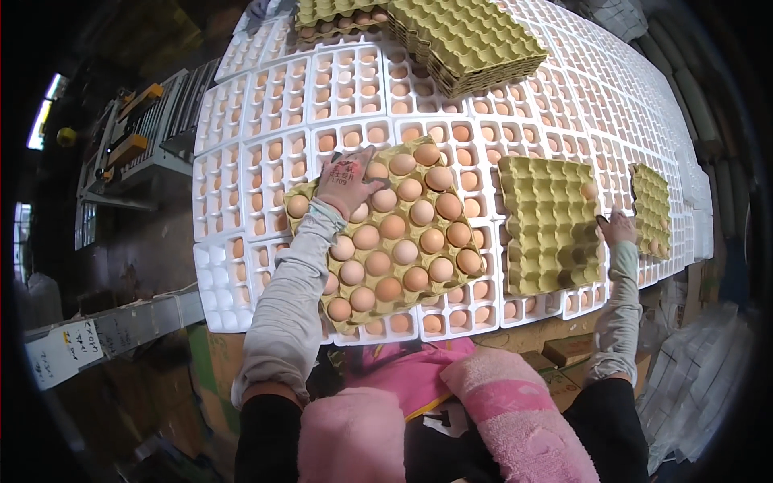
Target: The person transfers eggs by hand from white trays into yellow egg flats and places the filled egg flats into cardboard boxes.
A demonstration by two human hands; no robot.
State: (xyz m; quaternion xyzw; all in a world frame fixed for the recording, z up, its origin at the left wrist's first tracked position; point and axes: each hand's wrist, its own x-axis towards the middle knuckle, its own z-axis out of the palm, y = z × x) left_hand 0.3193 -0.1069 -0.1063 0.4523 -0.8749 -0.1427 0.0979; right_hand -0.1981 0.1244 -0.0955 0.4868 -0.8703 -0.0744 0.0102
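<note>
A yellow-green moulded-pulp egg tray [426, 296] lies tilted in front of me, loaded with brown eggs [392, 226]. My left hand [347, 181], in a thin printed glove, reaches over its upper left part. The fingers are spread over the eggs there, and whether they grip one is hidden. To the right, a second pulp tray [522, 226] has mostly bare cups, with a single egg [589, 191] near its right edge. My right hand [617, 228] is at that edge, thumb towards the tray; its grip cannot be made out. White foam trays [423, 333] of eggs lie underneath.
Stacked pulp trays [468, 45] rest on the foam trays at the back. Another pulp tray [651, 211] with a few eggs sits far right. A roller conveyor [163, 121] stands at left. Cardboard boxes [567, 350] and clear plastic wrapping [694, 374] are below the right side.
</note>
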